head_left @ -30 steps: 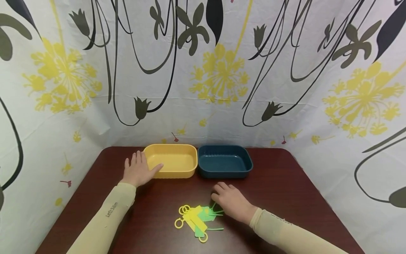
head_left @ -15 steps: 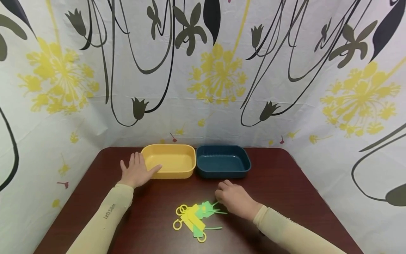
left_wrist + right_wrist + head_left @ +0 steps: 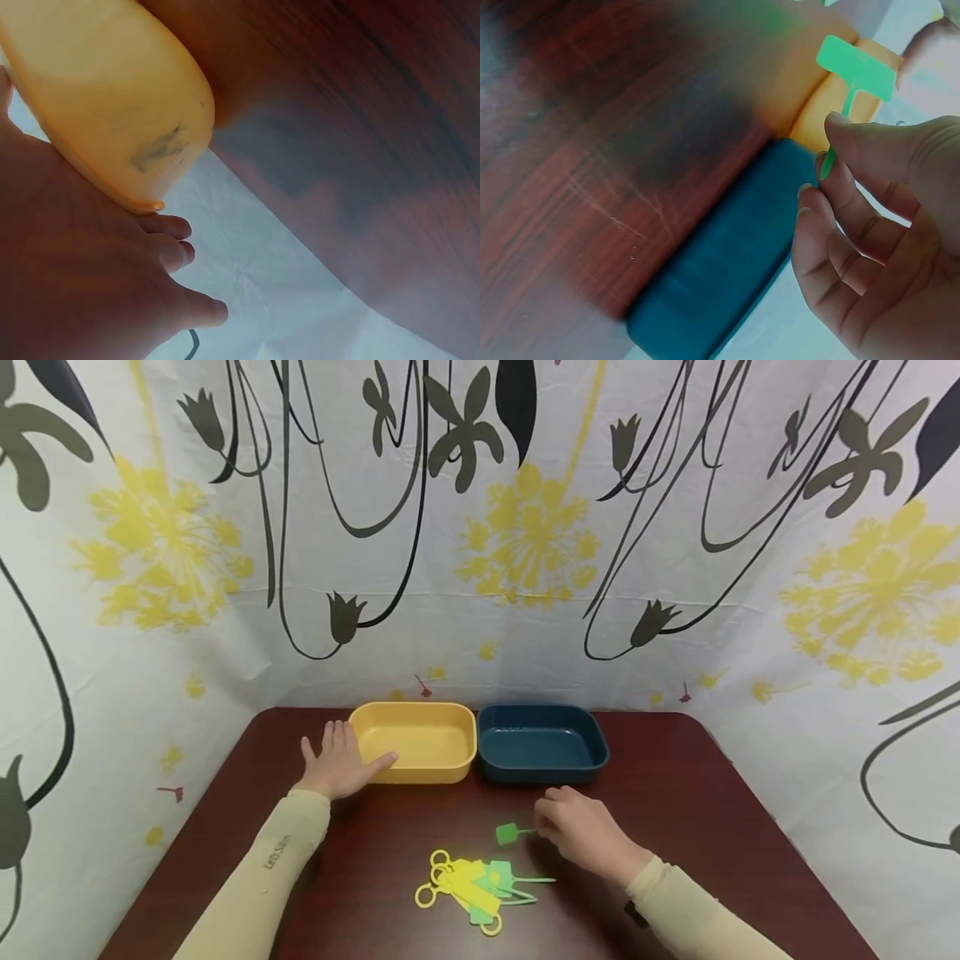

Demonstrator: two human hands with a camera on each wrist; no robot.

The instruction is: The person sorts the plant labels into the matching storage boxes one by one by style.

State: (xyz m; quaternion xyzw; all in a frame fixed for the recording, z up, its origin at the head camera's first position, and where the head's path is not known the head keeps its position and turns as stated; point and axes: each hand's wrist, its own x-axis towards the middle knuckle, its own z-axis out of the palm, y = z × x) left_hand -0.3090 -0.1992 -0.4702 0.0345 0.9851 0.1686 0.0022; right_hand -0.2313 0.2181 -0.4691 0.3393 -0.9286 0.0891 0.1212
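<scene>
My right hand [image 3: 588,835] pinches a green T-shaped plant label [image 3: 859,69] by its thin stem, between thumb and fingertips. The label's flat head points left in the head view, just beyond a small pile. In that pile, yellow tags with ring ends [image 3: 474,893] overlap more green plant labels [image 3: 501,870]. At the left end of a yellow bin [image 3: 423,774], my left hand [image 3: 333,768] lies along the wall with fingers extended and thumb across the front rim. The left wrist view shows the palm side against this bin [image 3: 127,97].
A dark blue bin [image 3: 543,774] stands right beside the yellow one at the back of the dark red-brown table [image 3: 675,802]. Behind them hangs a white cloth [image 3: 480,635] with a floral print, which also encloses both sides.
My right hand has drawn one green plant label away from the pile, moving right. The remaining labels have shifted slightly. My left hand stays at the yellow bin; the head view has swung a little.
</scene>
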